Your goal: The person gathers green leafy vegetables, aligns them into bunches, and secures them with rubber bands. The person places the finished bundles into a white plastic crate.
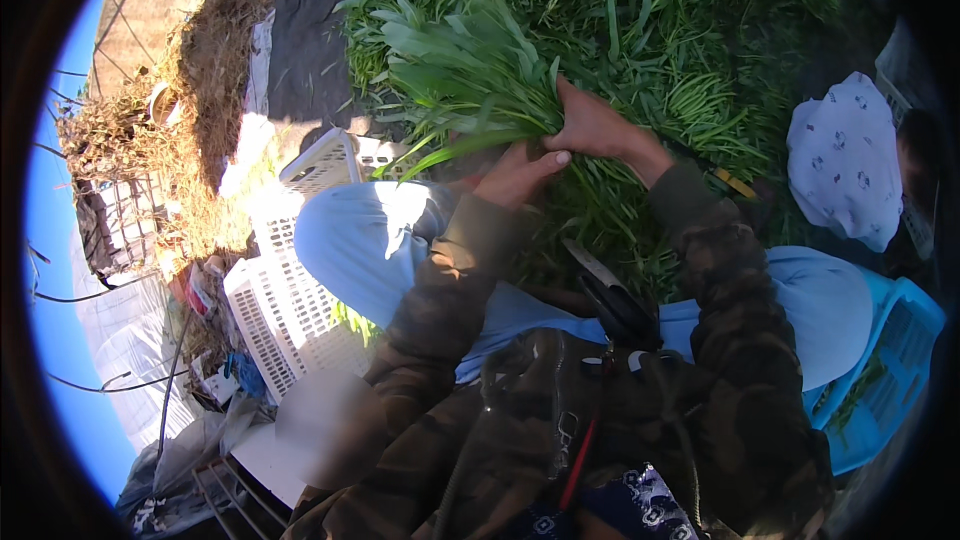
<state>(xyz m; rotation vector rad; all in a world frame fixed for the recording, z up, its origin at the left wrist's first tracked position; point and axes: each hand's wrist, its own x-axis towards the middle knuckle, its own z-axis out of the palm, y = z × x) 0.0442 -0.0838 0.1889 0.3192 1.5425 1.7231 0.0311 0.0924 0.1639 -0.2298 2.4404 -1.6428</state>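
Bunching appears under way, the right hand [597, 127] gripping a leafy bunch [470, 70] over the heap of greens [700, 40], the left hand [520, 176] close beside, its grip too hidden to tell; evening the bunch likely calls for steady hold.

No text, label, brand, number or sign can be read. The white cloth [845, 165] at the right bears small dark printed figures, too small to make out; the navy fabric [645, 500] at the lower edge carries pale ornamental motifs, and neither print shows any legible lettering.
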